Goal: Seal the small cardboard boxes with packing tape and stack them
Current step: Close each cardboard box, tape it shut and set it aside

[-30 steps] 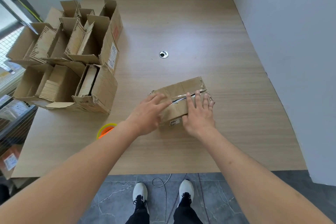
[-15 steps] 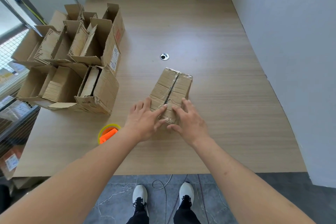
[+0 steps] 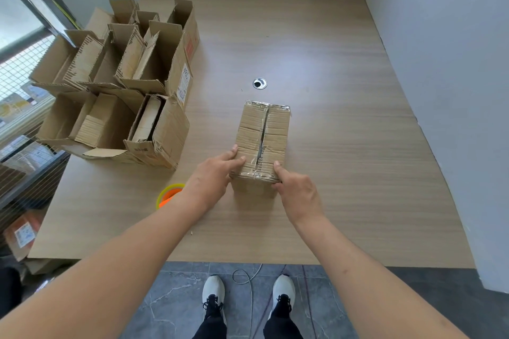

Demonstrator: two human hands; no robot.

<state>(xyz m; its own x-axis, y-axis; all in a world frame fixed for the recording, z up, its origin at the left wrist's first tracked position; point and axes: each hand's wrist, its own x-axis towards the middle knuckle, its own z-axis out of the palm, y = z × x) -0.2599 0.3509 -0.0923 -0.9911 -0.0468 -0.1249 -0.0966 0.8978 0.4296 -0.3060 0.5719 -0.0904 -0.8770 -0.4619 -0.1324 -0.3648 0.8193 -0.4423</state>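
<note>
A small closed cardboard box with clear tape along its top seam lies lengthwise on the wooden table, pointing away from me. My left hand grips its near left corner, thumb on top and fingers along the left side. My right hand grips the near right corner, thumb on the top edge and fingers curled over the near end. A tape roll with a yellow rim and orange core lies left of my left wrist, partly hidden by the forearm.
Several open cardboard boxes crowd the table's left part. A round cable hole sits beyond the taped box. A white wall bounds the table on the right. The near table edge is just in front of my feet.
The box has been turned from lying crosswise to pointing away from me. Both hands moved from pressing its top to gripping its near corners.
</note>
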